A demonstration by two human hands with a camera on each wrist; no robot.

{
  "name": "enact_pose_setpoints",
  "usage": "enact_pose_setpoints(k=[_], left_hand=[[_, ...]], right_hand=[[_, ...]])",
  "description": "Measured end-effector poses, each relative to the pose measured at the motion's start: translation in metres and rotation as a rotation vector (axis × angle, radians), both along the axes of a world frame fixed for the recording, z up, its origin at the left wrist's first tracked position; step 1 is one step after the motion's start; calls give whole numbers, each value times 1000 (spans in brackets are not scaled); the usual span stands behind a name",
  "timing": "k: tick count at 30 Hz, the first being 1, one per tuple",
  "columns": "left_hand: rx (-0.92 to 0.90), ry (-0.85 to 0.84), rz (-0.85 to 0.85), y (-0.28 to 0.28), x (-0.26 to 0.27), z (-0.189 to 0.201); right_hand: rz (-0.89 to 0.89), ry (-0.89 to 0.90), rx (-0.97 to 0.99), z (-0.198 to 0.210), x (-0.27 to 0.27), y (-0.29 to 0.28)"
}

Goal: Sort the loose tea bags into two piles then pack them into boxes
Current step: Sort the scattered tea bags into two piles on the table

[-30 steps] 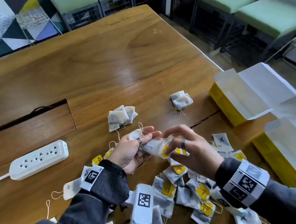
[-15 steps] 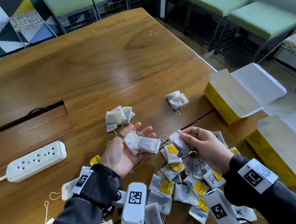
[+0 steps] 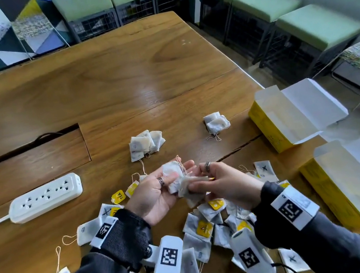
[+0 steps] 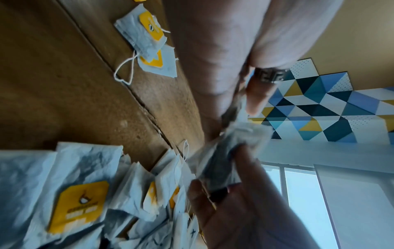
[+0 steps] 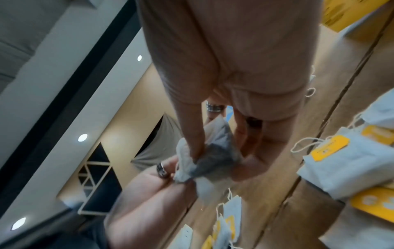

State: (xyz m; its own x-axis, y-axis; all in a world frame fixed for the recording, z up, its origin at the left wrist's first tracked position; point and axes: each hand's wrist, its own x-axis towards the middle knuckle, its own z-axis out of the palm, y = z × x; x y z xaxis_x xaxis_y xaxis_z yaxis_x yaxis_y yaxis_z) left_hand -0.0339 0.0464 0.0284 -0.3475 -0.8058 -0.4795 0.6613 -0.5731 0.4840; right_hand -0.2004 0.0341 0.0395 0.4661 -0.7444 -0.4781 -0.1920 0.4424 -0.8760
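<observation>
My left hand (image 3: 175,175) lies palm up over the table and holds a couple of white tea bags (image 3: 172,172) under its ringed thumb. My right hand (image 3: 201,183) meets it from the right and pinches another grey-white tea bag (image 3: 190,192), pressing it against those bags; the wrist views show this bag (image 5: 215,151) crumpled between thumb and fingers (image 4: 221,161). Two small piles lie further off: the left pile (image 3: 146,142) and the right pile (image 3: 216,123). Several loose tea bags (image 3: 205,227), some with yellow tags, are heaped under my wrists. Two open yellow boxes, one further away (image 3: 266,128) and one nearer (image 3: 322,187), stand at the right.
A white power strip (image 3: 45,197) lies at the left with its cord running off the edge. A recessed cable hatch (image 3: 28,156) sits in the wooden table (image 3: 119,80) behind it. Green-cushioned stools (image 3: 319,26) line the table's right and far sides.
Half a second ago my left palm lay open with bags on it and my right hand held a bag apart. Now the right hand has brought its bag onto the left palm.
</observation>
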Motion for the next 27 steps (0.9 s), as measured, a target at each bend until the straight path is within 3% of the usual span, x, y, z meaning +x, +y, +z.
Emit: enact_pose_setpoints(k=[3, 6, 13, 17, 23, 27], left_hand=[[54, 26, 15, 0, -2, -3], [67, -89, -23, -1, 2, -6], [100, -225, 10, -11, 11, -7], [140, -249, 34, -15, 8, -6], [133, -369, 37, -19, 6, -8], [32, -644, -68, -47, -8, -7]], right_hand=[[30, 138, -141, -6, 1, -1], [43, 214, -200, -5, -10, -9], [-356, 246, -196, -4, -64, -80], [-423, 369, -267, -17, -81, -122], [-372, 289, -216, -25, -67, -144], [-392, 210, -256, -22, -63, -145]])
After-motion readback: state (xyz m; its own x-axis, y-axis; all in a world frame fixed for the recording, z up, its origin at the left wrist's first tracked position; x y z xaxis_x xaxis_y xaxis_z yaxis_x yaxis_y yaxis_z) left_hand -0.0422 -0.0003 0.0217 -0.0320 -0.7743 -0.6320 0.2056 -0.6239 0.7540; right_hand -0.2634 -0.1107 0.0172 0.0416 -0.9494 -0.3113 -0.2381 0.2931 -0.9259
